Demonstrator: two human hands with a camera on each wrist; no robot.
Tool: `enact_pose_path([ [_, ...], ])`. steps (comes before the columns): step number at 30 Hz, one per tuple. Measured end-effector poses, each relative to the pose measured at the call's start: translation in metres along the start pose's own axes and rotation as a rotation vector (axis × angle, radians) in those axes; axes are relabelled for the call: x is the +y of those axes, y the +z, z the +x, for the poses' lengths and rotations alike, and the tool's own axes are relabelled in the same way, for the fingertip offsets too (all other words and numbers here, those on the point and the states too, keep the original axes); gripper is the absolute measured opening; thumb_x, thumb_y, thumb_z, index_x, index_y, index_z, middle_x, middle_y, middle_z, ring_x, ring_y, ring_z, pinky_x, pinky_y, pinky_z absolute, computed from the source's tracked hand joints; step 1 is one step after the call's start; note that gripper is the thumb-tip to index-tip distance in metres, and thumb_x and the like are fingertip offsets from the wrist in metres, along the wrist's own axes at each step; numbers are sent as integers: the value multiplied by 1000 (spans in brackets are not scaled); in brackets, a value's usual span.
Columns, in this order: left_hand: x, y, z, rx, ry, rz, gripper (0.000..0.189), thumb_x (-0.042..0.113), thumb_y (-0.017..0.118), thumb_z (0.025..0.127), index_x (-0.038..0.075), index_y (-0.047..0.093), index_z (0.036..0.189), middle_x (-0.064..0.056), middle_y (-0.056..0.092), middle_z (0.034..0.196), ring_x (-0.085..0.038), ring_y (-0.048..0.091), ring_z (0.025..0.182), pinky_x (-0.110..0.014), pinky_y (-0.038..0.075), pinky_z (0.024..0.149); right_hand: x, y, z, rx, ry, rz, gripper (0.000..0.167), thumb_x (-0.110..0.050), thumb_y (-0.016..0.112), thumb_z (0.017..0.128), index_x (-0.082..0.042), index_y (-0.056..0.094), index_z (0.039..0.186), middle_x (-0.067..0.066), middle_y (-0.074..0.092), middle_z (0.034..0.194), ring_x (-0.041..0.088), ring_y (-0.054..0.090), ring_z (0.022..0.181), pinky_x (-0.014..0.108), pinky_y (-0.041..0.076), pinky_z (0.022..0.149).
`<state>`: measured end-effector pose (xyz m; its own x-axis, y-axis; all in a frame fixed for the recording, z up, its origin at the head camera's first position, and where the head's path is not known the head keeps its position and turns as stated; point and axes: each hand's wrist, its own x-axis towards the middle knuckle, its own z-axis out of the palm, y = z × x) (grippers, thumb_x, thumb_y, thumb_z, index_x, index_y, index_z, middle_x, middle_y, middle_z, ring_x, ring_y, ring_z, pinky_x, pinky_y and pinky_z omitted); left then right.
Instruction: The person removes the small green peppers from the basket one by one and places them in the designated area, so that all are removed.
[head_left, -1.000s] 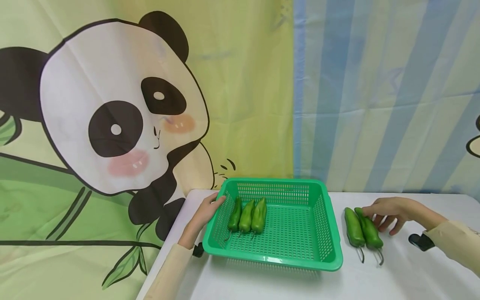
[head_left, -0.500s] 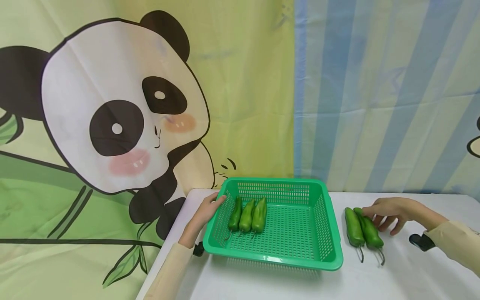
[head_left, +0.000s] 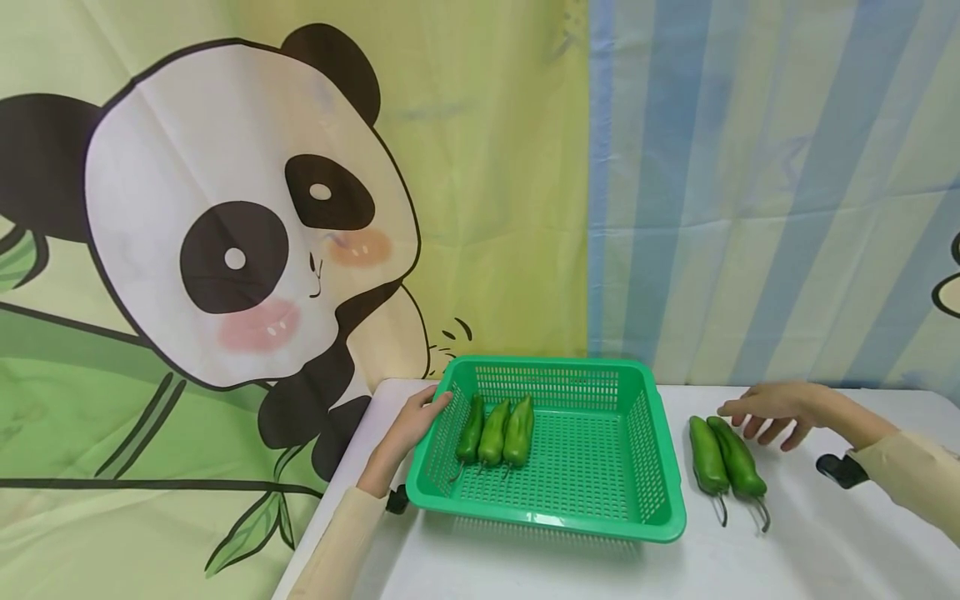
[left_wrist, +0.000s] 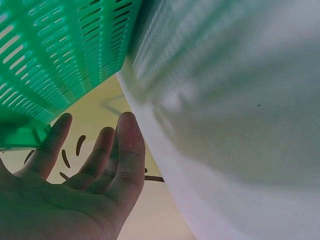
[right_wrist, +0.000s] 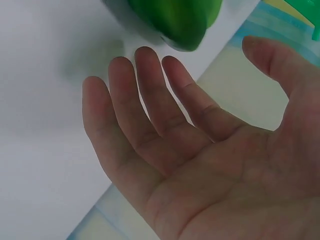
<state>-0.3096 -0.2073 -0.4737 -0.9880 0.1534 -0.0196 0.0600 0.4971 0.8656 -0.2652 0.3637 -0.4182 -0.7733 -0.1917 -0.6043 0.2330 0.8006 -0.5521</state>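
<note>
A green plastic basket [head_left: 547, 521] stands on the table, with three green peppers [head_left: 493, 435] side by side in its left part. My left hand [head_left: 408, 423] rests against the basket's left rim; the left wrist view shows its fingers spread and fairly straight below the basket wall. On the table right of the basket lie a green pepper [head_left: 707, 457] and a second green pepper [head_left: 738, 460], close together, stems toward me. Just beyond the second one's far end hovers my right hand [head_left: 787, 408]. Its palm holds nothing, and its relaxed fingers [right_wrist: 150, 80] are apart from the pepper [right_wrist: 172, 20].
A white cloth covers the table [head_left: 840, 533]. Behind it hangs a curtain [head_left: 510, 208] with a panda print and blue stripes. Dark wrist devices show near both sleeves, one black piece [head_left: 842, 471] beside the right cuff.
My right hand has lifted off the right-hand pepper and shifted slightly away from me. Both loose peppers stay where they lay. The left hand and basket have not moved.
</note>
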Motion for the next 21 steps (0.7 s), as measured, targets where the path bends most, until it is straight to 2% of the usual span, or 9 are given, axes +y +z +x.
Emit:
enact_pose_path([
  [7, 1, 0, -1, 2, -4, -10, 45, 44, 52, 104, 20, 59, 141, -11, 67, 128, -20, 67, 101, -38, 55, 87, -7, -10, -2, -1, -32, -17, 61, -50, 52, 102, 6, 59, 124, 18, 66, 113, 29, 65, 102, 47, 57, 80],
  [18, -1, -1, 0, -5, 12, -9, 47, 45, 52, 104, 18, 58, 142, -12, 67, 126, -18, 68, 96, -35, 55, 83, -22, -24, -9, 12, -73, -39, 63, -51, 51, 102, 4, 57, 132, 18, 65, 120, 32, 66, 109, 48, 57, 82],
  [21, 15, -5, -9, -39, 8, -14, 48, 40, 51, 105, 12, 55, 144, -17, 66, 128, -21, 68, 99, -36, 56, 84, -28, -26, -11, 9, -82, -47, 61, -50, 50, 103, 4, 57, 129, 16, 65, 118, 30, 66, 108, 47, 57, 82],
])
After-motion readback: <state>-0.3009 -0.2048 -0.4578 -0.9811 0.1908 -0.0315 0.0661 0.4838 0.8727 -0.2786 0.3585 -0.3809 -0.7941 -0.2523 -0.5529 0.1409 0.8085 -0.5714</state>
